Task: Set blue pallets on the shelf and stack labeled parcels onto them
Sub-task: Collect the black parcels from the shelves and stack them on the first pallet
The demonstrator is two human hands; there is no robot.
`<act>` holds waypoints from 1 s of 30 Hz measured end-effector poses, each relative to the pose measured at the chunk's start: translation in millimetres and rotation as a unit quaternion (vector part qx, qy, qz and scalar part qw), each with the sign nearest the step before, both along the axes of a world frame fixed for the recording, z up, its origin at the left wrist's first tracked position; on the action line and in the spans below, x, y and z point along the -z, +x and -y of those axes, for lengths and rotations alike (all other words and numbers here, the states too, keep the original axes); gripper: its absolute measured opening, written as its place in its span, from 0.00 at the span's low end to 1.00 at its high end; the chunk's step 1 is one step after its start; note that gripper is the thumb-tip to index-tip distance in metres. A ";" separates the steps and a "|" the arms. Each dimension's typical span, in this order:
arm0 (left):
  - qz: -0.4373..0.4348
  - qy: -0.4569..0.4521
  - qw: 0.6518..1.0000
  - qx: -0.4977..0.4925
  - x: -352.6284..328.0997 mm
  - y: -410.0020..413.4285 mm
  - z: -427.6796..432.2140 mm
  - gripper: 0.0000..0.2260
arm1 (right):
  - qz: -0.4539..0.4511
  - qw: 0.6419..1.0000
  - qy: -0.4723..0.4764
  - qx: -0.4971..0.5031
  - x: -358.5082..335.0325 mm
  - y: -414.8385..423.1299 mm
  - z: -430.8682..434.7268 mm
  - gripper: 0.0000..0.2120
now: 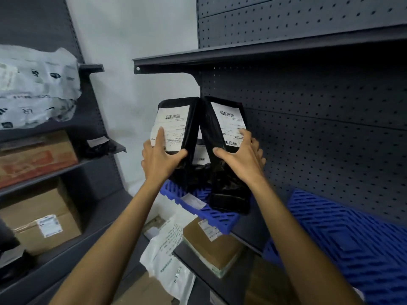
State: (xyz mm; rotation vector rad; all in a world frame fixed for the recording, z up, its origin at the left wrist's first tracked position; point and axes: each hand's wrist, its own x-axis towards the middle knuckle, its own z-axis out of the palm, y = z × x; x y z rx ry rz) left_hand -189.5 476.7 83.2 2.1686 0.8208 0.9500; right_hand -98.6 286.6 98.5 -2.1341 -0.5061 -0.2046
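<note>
Two black parcels with white barcode labels stand upright on a blue pallet point(217, 214) at the left end of the shelf. My left hand point(159, 158) grips the left black parcel point(178, 128) at its lower part. My right hand point(241, 158) grips the right black parcel point(222, 155), which tilts toward the other so their tops touch. A third labeled parcel point(199, 155) shows in the gap behind them. A second blue pallet point(343, 236) lies on the same shelf to the right, bare.
A dark shelf board point(220, 56) hangs just above the parcels, with pegboard point(319, 128) behind. The left rack holds white bags point(35, 84) and cardboard boxes point(39, 221). Below the pallet lie a brown box point(211, 245) and a white bag point(167, 256).
</note>
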 end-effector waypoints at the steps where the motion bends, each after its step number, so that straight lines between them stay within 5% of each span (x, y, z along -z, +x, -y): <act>1: -0.010 0.004 1.000 0.012 -5.9 12.9 -6.7 0.45 | -0.009 1.000 -0.002 0.009 -0.4 5.2 -7.7 0.46; 16: -0.130 0.054 0.985 0.099 -20.6 99.7 -54.6 0.43 | -0.064 0.989 -0.131 0.003 5.2 45.9 -38.4 0.52; 30: -0.183 0.110 0.953 0.213 -2.2 124.3 -74.0 0.33 | -0.013 0.967 -0.251 0.040 27.4 17.9 -53.3 0.42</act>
